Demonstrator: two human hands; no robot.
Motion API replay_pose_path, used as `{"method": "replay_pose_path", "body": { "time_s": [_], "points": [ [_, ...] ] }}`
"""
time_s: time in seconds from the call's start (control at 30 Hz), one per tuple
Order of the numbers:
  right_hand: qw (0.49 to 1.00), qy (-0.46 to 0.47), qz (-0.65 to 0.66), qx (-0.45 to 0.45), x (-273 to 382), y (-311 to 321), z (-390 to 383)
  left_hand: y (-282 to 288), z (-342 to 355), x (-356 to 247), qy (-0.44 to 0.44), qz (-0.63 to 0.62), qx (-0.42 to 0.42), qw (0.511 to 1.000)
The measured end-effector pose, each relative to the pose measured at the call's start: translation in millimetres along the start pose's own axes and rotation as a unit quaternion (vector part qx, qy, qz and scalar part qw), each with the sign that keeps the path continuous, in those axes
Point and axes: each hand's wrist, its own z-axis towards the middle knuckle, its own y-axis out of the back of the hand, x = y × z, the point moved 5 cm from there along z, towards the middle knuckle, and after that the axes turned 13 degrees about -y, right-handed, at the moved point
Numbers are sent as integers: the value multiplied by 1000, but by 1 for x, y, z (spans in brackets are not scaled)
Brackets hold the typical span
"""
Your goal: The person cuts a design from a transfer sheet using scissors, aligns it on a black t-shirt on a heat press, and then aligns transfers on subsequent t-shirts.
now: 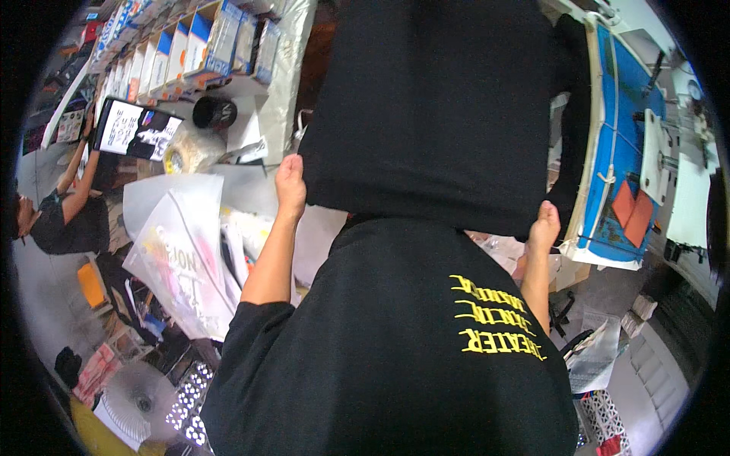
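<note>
A large black shirt (437, 114) spreads out in front of me, its lower hem close to my body. My left hand (290, 185) is closed at the left end of the hem, pinching the cloth. At the right end, my right hand (544, 226) grips the hem with the thumb on top; most of its fingers are hidden. A dark sleeve-like part of the cloth (572, 137) hangs down along the right side. What lies under the shirt is covered.
Left are a shelf of boxes (171, 64), a black cup (214, 113), a tape roll (182, 158), a tablet-like screen (135, 129) and translucent printed sheets (179, 251). A blue-topped table (612, 152) stands right. Another person (72, 220) works far left; a fan (141, 399) stands lower left.
</note>
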Motion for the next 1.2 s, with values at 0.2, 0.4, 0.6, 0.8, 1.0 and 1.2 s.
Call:
{"method": "replay_pose_path", "body": {
  "time_s": [0.2, 0.4, 0.6, 0.8, 1.0, 1.2],
  "points": [
    [906, -302, 64, 288, -3, -62, -7, -47, -6, 6, 193, 13, 206, 959],
    [837, -263, 263, 400, 140, -114, 64, -85, 91, -41, 329, -394, 181, 839],
    [825, -112, 431, 348, 232, -175, 173, -154, 263, -50, 68, -339, 133, 929],
    [883, -145, 417, 158, 228, -151, 250, -142, 339, -63, 122, -385, 79, 912],
    [967, -161, 155, -122, 234, -149, 238, -127, 358, -17, 138, -319, 54, 936],
    [948, -139, 285, 29, 200, -134, 281, -165, 364, -20, 175, -411, 10, 895]
  ]
}}
